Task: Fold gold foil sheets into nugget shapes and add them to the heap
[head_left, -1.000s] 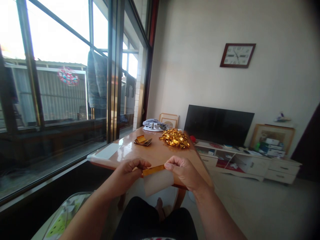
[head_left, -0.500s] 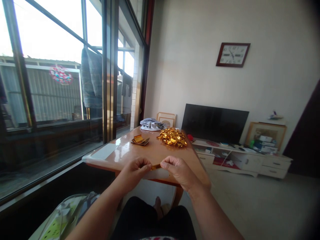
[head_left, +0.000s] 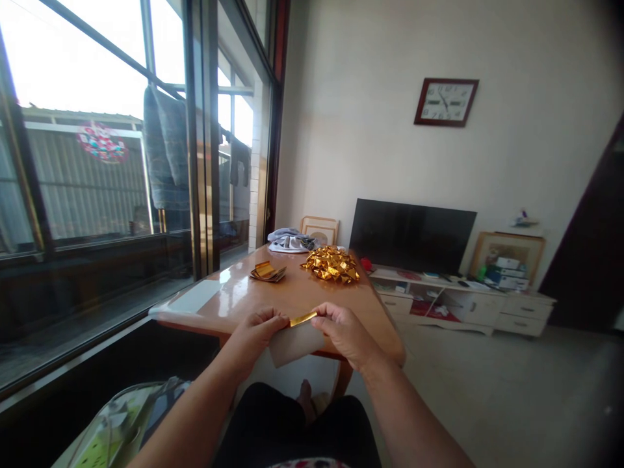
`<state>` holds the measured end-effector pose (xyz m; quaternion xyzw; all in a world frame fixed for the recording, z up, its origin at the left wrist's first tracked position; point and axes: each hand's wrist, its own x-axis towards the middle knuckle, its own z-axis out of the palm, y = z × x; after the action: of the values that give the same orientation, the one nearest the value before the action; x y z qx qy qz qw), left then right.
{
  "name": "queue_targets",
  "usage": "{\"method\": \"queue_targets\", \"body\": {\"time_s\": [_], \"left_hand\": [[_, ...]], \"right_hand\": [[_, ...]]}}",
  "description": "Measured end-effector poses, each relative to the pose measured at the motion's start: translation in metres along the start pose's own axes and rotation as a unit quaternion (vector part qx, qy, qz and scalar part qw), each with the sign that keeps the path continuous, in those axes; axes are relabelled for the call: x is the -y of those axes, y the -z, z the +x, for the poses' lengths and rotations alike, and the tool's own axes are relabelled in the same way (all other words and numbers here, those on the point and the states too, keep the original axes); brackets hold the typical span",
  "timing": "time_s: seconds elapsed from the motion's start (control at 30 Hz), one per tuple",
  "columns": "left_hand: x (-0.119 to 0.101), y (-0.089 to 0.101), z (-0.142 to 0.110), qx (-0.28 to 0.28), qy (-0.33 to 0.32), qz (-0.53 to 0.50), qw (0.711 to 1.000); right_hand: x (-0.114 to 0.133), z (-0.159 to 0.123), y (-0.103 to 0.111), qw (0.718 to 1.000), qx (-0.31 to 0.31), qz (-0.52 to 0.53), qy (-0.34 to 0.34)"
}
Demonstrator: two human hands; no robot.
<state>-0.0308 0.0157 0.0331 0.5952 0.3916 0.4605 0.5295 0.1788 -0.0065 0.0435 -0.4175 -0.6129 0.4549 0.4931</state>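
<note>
Between my two hands is a sheet of gold foil paper, its pale back hanging down and a narrow gold strip showing along the top edge. My left hand pinches the left end of that edge between thumb and fingers. At the right end, my right hand is closed on it in the same way. Beyond the hands, a heap of folded gold foil pieces lies on the brown table. To its left rests a small stack of gold foil sheets.
Folded clothes lie at the table's far end, and a pale flat sheet at its left edge. A television stands behind on a white cabinet. Tall windows run along the left. A bag sits low at left.
The paper's pale back has come into view below my hands, and more of the gold edge shows. My hands keep their pinch at both ends. The view has shifted slightly.
</note>
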Motion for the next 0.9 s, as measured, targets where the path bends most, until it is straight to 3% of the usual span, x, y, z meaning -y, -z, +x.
{"method": "queue_targets", "body": {"time_s": [0.23,0.33,0.43,0.5,0.67,0.8,0.9], "left_hand": [[0.011,-0.005,0.021,-0.003,-0.043,0.049,0.998],[0.027,-0.006,0.041,0.02,-0.047,0.062,0.997],[0.049,-0.009,0.066,-0.008,-0.048,0.122,0.991],[0.064,-0.012,0.083,-0.009,-0.068,0.205,0.976],[0.092,-0.016,0.117,-0.032,-0.11,0.274,0.955],[0.099,-0.018,0.124,-0.036,-0.168,0.328,0.929],[0.098,-0.021,0.119,0.007,-0.211,0.38,0.901]], "right_hand": [[-0.032,0.024,0.013,0.995,-0.077,0.009,-0.065],[-0.047,0.035,0.022,0.992,-0.096,-0.003,-0.083],[-0.065,0.047,0.031,0.989,-0.113,-0.027,-0.094],[-0.078,0.055,0.036,0.985,-0.126,-0.051,-0.102],[-0.105,0.071,0.049,0.97,-0.157,-0.132,-0.128],[-0.114,0.08,0.062,0.952,-0.168,-0.22,-0.128],[-0.117,0.086,0.071,0.937,-0.166,-0.28,-0.129]]}}
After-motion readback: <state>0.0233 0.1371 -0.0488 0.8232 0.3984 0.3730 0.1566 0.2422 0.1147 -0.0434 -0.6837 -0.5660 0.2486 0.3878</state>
